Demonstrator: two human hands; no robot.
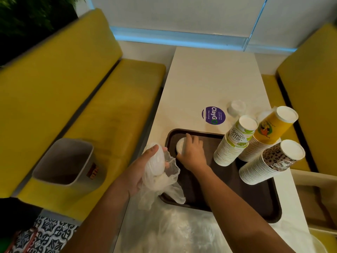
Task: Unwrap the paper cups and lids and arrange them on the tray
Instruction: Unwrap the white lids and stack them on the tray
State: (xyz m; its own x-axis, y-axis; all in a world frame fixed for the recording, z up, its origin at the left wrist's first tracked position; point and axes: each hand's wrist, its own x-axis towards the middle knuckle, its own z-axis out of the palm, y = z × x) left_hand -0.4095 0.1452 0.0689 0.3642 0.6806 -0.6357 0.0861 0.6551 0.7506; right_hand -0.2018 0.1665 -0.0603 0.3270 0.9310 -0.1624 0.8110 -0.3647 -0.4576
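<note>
Table (209, 79): cup stacks (231, 147) crowd tray (255, 203); left fingers (153, 149) grip wrapped lids (156, 161), right fingers (189, 138) hold lid stack (180, 146).

A dark brown tray (255, 207) lies on the counter (209, 79). Along its right side stand three stacks of paper cups, bottoms up: a lime-print stack (235, 141), a yellow stack (269, 128) behind it, and a leopard-print stack (269, 161) nearest. A small lid pile (180, 146) sits at the tray's far left, under the right hand (193, 154). The left hand (145, 170) holds wrapped lids (156, 161), white and half out of clear plastic, just off the tray's left edge.
</note>
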